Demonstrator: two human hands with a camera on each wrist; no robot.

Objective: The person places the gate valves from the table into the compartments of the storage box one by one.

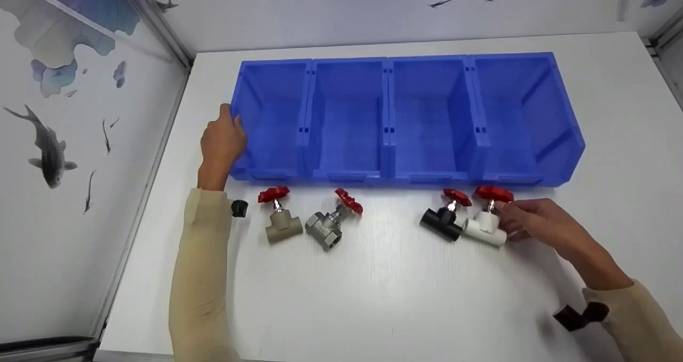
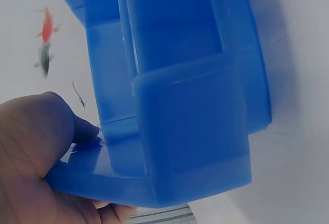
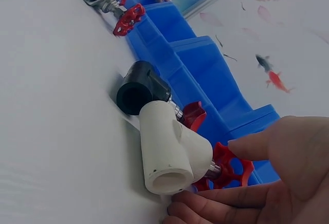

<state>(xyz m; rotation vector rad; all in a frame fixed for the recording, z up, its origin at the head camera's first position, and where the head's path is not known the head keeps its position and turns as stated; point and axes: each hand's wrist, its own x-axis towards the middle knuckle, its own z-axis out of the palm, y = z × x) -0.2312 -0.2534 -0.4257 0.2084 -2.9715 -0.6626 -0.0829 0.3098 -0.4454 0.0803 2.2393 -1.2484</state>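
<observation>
My left hand (image 1: 223, 140) grips the left side wall of the leftmost blue bin (image 2: 195, 126), thumb inside and fingers outside. At the right, my right hand (image 1: 547, 226) holds a white valve (image 1: 484, 229) with a red handwheel (image 3: 226, 167). Its thumb touches the wheel, and its fingers curl by the pipe end. A black valve (image 1: 442, 223) lies just left of the white one, close against it. Further left are a silver metal valve (image 1: 324, 228) and a beige valve (image 1: 284, 227), each with a red handwheel.
The blue bins stand joined in a row behind the valves, with open tops; no contents show in them. White table surface (image 1: 363, 298) lies in front. A decorated panel (image 1: 80, 191) rises on the left, and another wall (image 1: 347, 15) stands behind the table.
</observation>
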